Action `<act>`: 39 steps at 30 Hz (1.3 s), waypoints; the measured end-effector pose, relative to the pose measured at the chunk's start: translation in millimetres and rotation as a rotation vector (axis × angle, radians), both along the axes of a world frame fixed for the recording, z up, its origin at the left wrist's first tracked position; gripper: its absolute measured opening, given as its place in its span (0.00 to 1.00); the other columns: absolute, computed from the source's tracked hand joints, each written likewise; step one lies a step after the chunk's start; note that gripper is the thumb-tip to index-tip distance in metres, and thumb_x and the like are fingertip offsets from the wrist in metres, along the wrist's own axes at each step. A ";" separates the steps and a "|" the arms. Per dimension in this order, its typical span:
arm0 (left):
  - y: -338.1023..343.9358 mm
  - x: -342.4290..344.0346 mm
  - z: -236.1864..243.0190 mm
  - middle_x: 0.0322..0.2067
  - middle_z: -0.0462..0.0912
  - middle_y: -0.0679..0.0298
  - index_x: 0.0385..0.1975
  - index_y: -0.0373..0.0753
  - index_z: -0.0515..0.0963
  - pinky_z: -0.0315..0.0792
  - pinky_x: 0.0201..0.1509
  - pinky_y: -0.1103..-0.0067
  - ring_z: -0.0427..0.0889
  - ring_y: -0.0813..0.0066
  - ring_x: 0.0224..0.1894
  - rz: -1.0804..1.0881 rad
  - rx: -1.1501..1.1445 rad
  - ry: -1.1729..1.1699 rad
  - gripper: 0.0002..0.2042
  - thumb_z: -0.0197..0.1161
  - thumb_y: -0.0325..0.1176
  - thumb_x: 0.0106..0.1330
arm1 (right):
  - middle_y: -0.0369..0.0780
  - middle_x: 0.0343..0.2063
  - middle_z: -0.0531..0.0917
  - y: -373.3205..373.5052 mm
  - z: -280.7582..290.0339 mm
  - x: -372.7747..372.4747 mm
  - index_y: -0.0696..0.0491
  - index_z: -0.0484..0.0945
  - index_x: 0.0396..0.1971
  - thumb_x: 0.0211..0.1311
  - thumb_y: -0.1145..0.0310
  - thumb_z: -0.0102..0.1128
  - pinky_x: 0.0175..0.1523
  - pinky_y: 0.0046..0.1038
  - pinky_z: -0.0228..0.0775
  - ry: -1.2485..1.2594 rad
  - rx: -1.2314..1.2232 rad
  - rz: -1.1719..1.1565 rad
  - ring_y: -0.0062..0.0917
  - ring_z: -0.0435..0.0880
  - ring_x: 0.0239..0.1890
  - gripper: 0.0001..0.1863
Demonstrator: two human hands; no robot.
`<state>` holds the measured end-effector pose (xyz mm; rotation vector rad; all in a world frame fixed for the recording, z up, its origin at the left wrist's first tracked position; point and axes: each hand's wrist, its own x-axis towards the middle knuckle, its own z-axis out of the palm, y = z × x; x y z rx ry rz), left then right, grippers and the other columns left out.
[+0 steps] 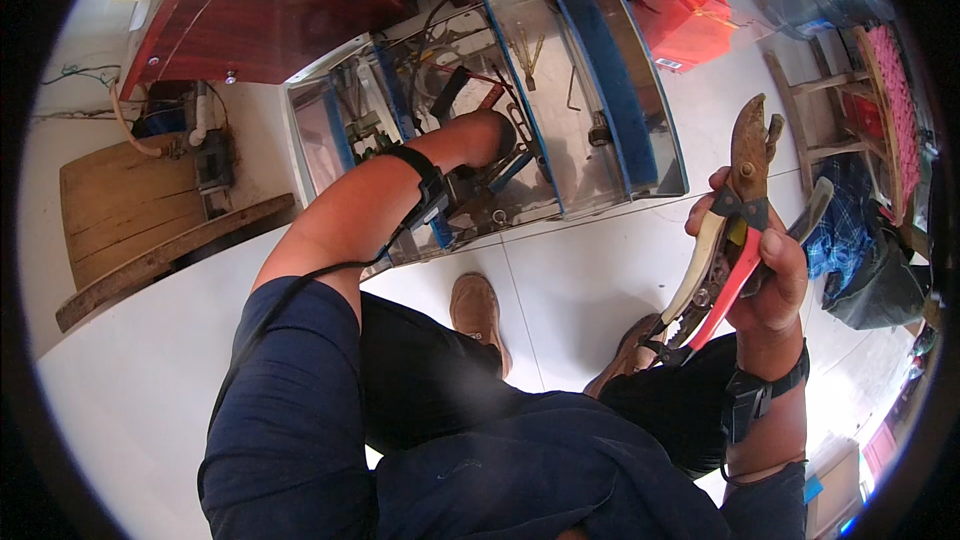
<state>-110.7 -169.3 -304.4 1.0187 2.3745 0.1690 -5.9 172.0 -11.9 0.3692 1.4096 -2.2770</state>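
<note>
A wooden board (135, 200) is on the left. In the middle, the left hand (488, 140) reaches down among the tools in an open toolbox (642, 130); its fingers are too dark to tell what they grip. Near on the right, the right hand (772, 285) holds rusty pliers (748, 155) and red and cream handles (730, 290). A stool (893, 105) stands far right.

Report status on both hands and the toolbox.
Left hand down in open toolbox, grip unclear. Right hand gripping bunched hand tools. Loose tools around left hand.
</note>
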 end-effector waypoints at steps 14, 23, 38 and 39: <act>42.4 -63.8 202.8 0.24 0.81 0.53 0.28 0.35 0.78 0.73 0.29 0.68 0.82 0.58 0.28 0.283 0.047 -0.385 0.11 0.62 0.38 0.57 | 0.51 0.40 0.78 8.2 -2.4 -1.0 0.63 0.58 0.57 0.52 0.48 0.57 0.35 0.18 0.81 0.020 -0.008 -0.008 0.21 0.83 0.30 0.41; 130.4 -4.3 167.1 0.27 0.82 0.51 0.28 0.36 0.80 0.75 0.37 0.61 0.82 0.51 0.33 0.159 0.019 0.049 0.18 0.64 0.48 0.54 | 0.50 0.40 0.78 15.2 -1.2 -1.8 0.63 0.61 0.57 0.48 0.48 0.57 0.45 0.24 0.75 0.027 -0.031 0.047 0.28 0.81 0.38 0.41; 104.3 -33.3 159.1 0.32 0.81 0.47 0.36 0.33 0.76 0.74 0.39 0.61 0.81 0.51 0.35 0.270 0.187 -0.024 0.16 0.62 0.37 0.51 | 0.51 0.39 0.78 13.9 -1.7 0.0 0.64 0.58 0.56 0.50 0.50 0.59 0.33 0.19 0.84 0.042 -0.055 -0.004 0.24 0.85 0.29 0.41; 98.7 -38.9 167.3 0.32 0.81 0.48 0.37 0.33 0.76 0.74 0.38 0.62 0.81 0.52 0.35 0.286 0.237 -0.013 0.16 0.62 0.36 0.51 | 0.51 0.39 0.78 14.0 -1.1 0.2 0.64 0.58 0.56 0.50 0.50 0.59 0.33 0.19 0.83 0.040 -0.054 -0.007 0.24 0.85 0.29 0.41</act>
